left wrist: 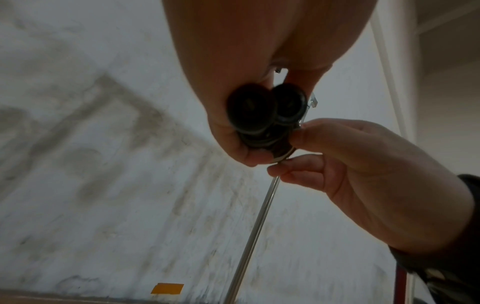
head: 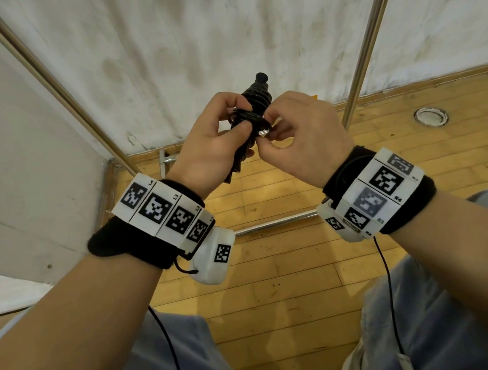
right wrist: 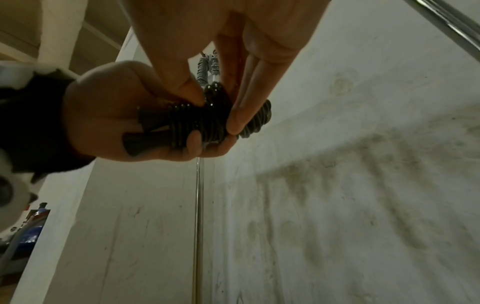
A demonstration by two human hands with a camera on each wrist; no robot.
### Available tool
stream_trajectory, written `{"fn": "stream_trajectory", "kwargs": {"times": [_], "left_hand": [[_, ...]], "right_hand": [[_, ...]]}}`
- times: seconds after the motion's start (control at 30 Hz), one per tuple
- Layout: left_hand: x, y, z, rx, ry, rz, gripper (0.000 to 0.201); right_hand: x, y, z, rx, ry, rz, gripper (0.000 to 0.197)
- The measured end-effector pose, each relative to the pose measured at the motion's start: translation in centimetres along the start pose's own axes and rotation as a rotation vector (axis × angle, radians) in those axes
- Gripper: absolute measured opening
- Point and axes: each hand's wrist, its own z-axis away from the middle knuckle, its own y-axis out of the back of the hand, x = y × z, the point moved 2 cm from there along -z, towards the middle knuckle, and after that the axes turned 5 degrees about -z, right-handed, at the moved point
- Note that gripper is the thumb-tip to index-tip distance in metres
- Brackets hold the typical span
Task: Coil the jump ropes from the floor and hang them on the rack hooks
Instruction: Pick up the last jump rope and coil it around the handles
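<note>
Left hand grips the light, springy jump rope bundle by its handles; right hand pinches the loose coil.

The floor is made of yellow wood boards. On it stands a shiny metal rack — one low bar runs along the boards, and thin poles go up from it. A round metal ring sits flat in the floor — near the wall.
</note>
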Motion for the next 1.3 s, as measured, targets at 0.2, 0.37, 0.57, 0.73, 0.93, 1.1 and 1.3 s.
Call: {"fn": "stream_trajectory", "kwargs": {"times": [0.2,0.37,0.57,0.73,0.93,1.1,1.3], "left_hand": [[-0.2,-0.1,0.1,0.042,-0.036,-0.079,0.018],[-0.5,-0.3,0.0,0.165,-0.042,-0.033,0.012],[-1.2,-0.6,-0.8,0.101,0.320,0.112,0.042],[-1.5,-0.7,-0.9,0.161,0.088,-0.094,0.036],[-1.9,-0.9,-0.5,0.132,0.015,-0.080,0.025],[-1.4,-1.3,-0.5,0.258,-0.047,-0.131,0.025],[-1.0,-1.9,-0.4,0.301,-0.057,-0.192,0.012]], "right_hand": [[-0.2,0.0,-0.1,-0.004,0.013,0.058,0.020],[-0.4,0.0,-0.3,-0.016,0.053,0.039,0.011],[-0.6,-0.7,0.0,0.054,0.136,0.069,0.007],[-0.2,-0.8,-0.2,0.033,-0.004,-0.029,0.008],[0.8,-0.2,-0.7,-0.070,-0.457,-0.443,0.014],[0.7,-0.9,-0.6,-0.069,-0.585,-0.491,0.016],[2.4,-0.3,-0.9,0.099,-0.756,-0.625,0.022]]}}
